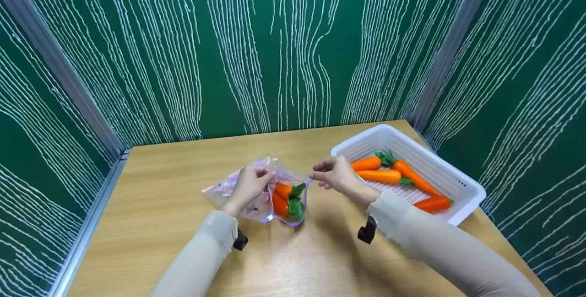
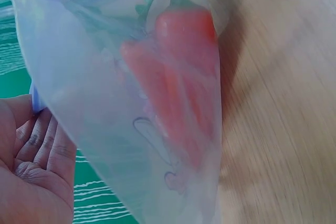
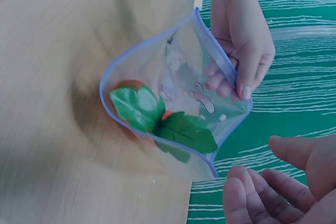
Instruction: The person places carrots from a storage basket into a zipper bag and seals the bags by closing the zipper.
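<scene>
Pale sleeves [image 1: 197, 253] frame a clear bag [image 2: 105, 103], on or just above the table [image 1: 155, 173], left of the white basket [image 1: 439, 160], with red-orange vegetables [image 1: 279, 204] inside. The left hand [image 1: 249, 185] pinches its purple rim [image 3: 217, 46]; the right hand [image 1: 338, 178] has thumb and fingers spread, contact unclear. Probably light, slick and floppy, it should be held at 2 opposite points of that stiffer rim.

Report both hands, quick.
Left hand: closed, holding the bag by its edge.
Right hand: open, holding nothing, close to the bag.
</scene>
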A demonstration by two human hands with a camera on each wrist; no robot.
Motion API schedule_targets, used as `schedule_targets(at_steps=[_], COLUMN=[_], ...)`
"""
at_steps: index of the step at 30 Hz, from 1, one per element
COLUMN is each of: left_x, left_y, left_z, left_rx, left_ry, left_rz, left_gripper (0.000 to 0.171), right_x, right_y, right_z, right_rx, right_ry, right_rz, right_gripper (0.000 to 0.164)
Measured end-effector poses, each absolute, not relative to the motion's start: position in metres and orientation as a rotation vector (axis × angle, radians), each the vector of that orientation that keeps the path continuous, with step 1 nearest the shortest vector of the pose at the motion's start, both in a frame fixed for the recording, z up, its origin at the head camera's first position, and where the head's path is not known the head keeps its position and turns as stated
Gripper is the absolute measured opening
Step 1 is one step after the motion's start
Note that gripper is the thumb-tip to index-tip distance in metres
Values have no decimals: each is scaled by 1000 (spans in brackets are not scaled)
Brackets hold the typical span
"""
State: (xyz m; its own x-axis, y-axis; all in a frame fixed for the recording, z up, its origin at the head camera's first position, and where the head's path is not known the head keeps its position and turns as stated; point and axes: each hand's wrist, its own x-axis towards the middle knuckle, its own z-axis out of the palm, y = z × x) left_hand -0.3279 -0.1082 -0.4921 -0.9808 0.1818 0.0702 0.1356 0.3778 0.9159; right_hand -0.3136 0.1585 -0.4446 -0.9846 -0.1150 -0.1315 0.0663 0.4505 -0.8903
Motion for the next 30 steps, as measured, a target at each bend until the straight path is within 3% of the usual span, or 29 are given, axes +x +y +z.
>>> schedule_targets(at_steps=[10,30], left_x=[-327,-330], left_y=[-110,-110], left_z=[-493,-494], left_rx=[268,309], left_ry=[2546,2585], left_rz=[1713,1692], left_gripper=[23,22], right_x=[-323,-333], right_y=[176,211], right_z=[-437,-431], right_rx=[-23,-248], right_ry=[2518,2724], right_rz=[-1603,-1510], right_gripper=[31,35])
